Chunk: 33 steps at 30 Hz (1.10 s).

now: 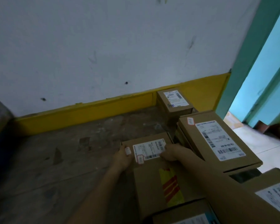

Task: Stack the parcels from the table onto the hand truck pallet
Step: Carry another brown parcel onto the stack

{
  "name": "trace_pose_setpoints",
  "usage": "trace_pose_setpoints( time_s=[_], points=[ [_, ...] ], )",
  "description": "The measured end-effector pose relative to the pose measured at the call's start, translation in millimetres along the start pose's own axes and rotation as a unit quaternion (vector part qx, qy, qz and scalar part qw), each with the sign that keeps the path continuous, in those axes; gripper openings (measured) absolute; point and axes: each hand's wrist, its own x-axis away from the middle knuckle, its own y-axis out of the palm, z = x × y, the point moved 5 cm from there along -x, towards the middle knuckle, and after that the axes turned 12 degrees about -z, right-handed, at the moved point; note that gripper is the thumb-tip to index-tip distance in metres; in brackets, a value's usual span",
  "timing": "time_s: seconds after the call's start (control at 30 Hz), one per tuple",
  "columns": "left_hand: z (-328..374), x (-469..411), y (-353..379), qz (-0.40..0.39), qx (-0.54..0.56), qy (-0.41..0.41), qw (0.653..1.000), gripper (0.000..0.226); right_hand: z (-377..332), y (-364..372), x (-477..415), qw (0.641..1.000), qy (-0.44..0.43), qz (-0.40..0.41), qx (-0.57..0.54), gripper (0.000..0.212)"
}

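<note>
Step now: picking a box. Both hands are on one small box that has a white label on top.
Left hand: it holds the left edge of the small box. The thumb lies on top, and the fingers wrap down the side. This grip is closed on the box.
Right hand: it presses on the right end of the same box, with the fingers curled over the label. This grip looks closed on the box too.
Where the box is: it sits on the brown counter, touching a bigger box with yellow and red tape that is closer to the person.
Other boxes: a wide flat box sits just to the right. A little box sits far back by the yellow strip of the wall. One more box peeks in at the bottom right corner.
Hand truck: I cannot see it here.
How far along: I think there is a lot left to do, because many boxes are on the counter.
Next move: I think the hands need to lift the small box straight up, clear of the boxes beside it. Then the person needs to turn and carry it to the hand truck.
Watch out: the box is small, so both hands must squeeze evenly or it may tip.
</note>
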Motion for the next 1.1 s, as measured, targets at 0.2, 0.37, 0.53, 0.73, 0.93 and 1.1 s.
trace_pose_setpoints(
  time_s=[0.2, 0.37, 0.53, 0.73, 0.93, 1.1],
  points=[
    [19, 12, -20, 0.076, 0.006, 0.03, 0.997, 0.039, -15, -17, 28, 0.994, -0.051, 0.095, 0.025, 0.063],
    [38, 37, -60, 0.14, -0.011, 0.033, 0.989, 0.049, -49, -33, 63, 0.97, -0.108, 0.211, -0.055, 0.06],
    [48, 84, -121, 0.216, -0.004, 0.045, 0.975, 0.052, -104, -36, 109, 0.938, -0.173, 0.292, -0.066, 0.059],
    [31, 169, -195, 0.266, -0.024, 0.104, 0.958, 0.044, -176, -6, 179, 0.906, -0.211, 0.363, -0.058, 0.058],
    [-18, 264, -249, 0.287, -0.038, 0.136, 0.947, 0.047, -241, 62, 248, 0.897, -0.229, 0.364, -0.097, 0.056],
    [-52, 331, -293, 0.317, -0.045, 0.156, 0.934, 0.042, -291, 108, 290, 0.885, -0.241, 0.379, -0.121, 0.057]
  ],
)
